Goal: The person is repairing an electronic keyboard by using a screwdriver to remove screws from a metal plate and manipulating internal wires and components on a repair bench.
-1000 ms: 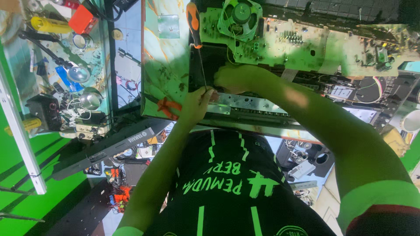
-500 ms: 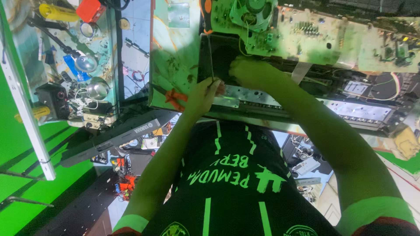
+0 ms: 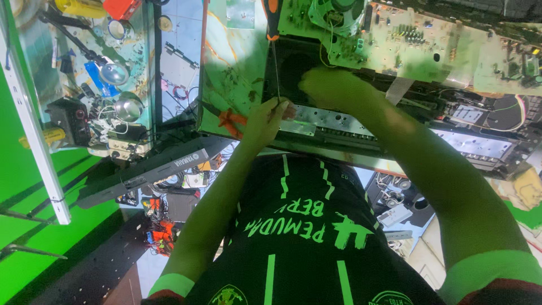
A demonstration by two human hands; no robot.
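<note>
An opened electronic device lies on the bench, with a metal chassis strip (image 3: 327, 121) and a dark cavity behind it. A green circuit board (image 3: 406, 39) with a round speaker-like part is tipped up at its far side. A screwdriver (image 3: 272, 17) with an orange and black handle stands over the cavity, its thin shaft running down toward me. My left hand (image 3: 264, 120) pinches the lower end of that shaft at the chassis edge. My right hand (image 3: 333, 86) rests curled on the dark inside of the device, just right of the shaft; what its fingers hold is hidden.
A marbled board (image 3: 234, 79) with an orange clip (image 3: 230, 120) lies left of the device. Further left a cluttered tray (image 3: 101, 85) holds tools, lenses and wires. A long dark keyboard-like unit (image 3: 152, 169) leans below it. More boards and panels (image 3: 480, 141) sit to the right.
The view has drifted a little. Both hands stay at the same spot on the device, the left still on the screwdriver shaft.
</note>
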